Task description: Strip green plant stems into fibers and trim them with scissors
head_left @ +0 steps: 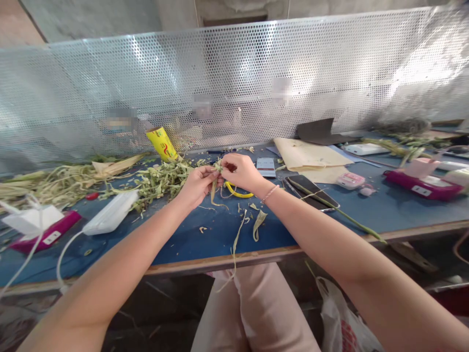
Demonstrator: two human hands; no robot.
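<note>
My left hand (201, 186) and my right hand (238, 170) meet over the middle of the blue table (208, 234). The fingers of both are pinched around a small piece of pale green dried plant (213, 191), with a thin strip hanging below. Just under my right hand lies a yellow ring-shaped thing (240, 192), partly hidden. Beside my left hand is a pile of dried green leaves (161, 182). Loose curled strips (259, 225) lie nearer the table's front edge.
A yellow can (162, 143) leans behind the leaf pile. On the left are a white power bank (111, 213) and a magenta box (47, 234). To the right lie a dark phone (311, 192), brown paper (311, 154) and a long green stem (344, 215). A perforated metal screen (234, 88) stands behind.
</note>
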